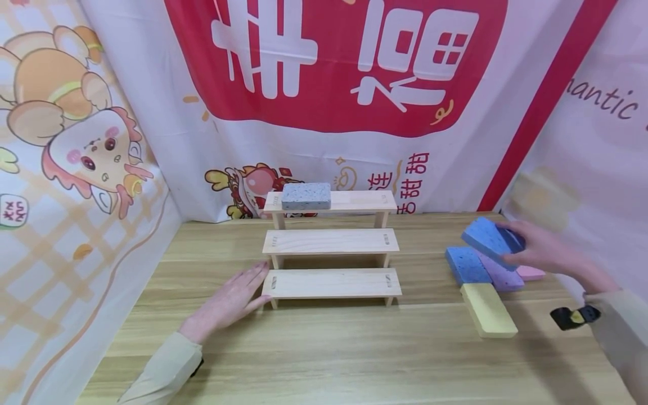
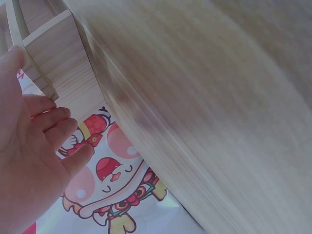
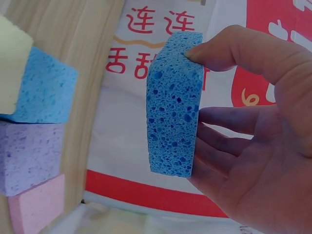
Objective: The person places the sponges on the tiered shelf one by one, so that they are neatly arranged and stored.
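My right hand [image 1: 549, 247] pinches a blue sponge [image 1: 488, 236] between thumb and fingers, holding it tilted above the loose sponges at the right. In the right wrist view this sponge [image 3: 173, 117] shows its porous surface. Beneath it on the table lie another blue sponge [image 1: 464, 264], a purple sponge [image 1: 498, 273], a pink sponge [image 1: 530, 273] and a pale yellow sponge [image 1: 488, 309]. My left hand [image 1: 230, 301] rests its extended fingers against the left end of a three-step wooden stand [image 1: 331, 283]. On the stand's top step sits a grey-blue sponge [image 1: 306, 194], left of centre.
The wood-grain table [image 1: 314, 354] ends at a printed cloth backdrop [image 1: 324, 152] close behind the stand. Cloth walls also rise at the left [image 1: 91, 225] and right [image 1: 607, 185], the latter near my right hand.
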A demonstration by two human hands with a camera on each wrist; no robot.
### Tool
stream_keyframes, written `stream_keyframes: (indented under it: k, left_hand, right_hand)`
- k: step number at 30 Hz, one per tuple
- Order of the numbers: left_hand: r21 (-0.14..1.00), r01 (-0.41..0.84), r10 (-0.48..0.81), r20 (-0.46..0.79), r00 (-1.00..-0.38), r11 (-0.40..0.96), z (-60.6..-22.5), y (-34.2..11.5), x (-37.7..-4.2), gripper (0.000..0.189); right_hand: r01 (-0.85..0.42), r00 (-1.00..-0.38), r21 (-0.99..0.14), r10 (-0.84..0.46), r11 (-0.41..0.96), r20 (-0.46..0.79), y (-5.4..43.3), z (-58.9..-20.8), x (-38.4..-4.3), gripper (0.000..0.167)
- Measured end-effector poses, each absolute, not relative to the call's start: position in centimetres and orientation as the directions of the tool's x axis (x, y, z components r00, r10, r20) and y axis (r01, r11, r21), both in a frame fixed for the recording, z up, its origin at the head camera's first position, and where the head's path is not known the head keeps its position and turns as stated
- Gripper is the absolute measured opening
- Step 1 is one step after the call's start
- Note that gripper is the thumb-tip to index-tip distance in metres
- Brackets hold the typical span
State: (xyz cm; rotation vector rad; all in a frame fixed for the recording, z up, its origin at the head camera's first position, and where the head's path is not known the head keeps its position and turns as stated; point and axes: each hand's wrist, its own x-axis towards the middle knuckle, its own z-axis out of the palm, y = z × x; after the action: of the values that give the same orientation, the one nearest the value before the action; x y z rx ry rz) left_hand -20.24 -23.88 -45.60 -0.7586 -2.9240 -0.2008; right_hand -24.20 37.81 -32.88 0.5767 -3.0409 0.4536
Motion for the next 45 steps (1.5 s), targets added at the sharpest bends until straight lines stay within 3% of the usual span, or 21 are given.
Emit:
stream_keyframes:
  k: [19,45]
  left_hand:
    - [0.099,0.485,0.470,0.143,-0.871,0.869,-45.6,-23.9,-20.2,0.074]
    - [0.098,0.480,0.465,0.143,-0.874,0.872,-45.8,-24.0,-20.3,0.075]
  right_hand:
    - [-0.385,-0.916,-0.307,-0.401,0.871,0.011,31.4,-28.4,-27.1,0.082]
    - [-0.434,-0.864,-0.469,-0.503,0.769,-0.026,25.4,-26.3,-31.4,0.085]
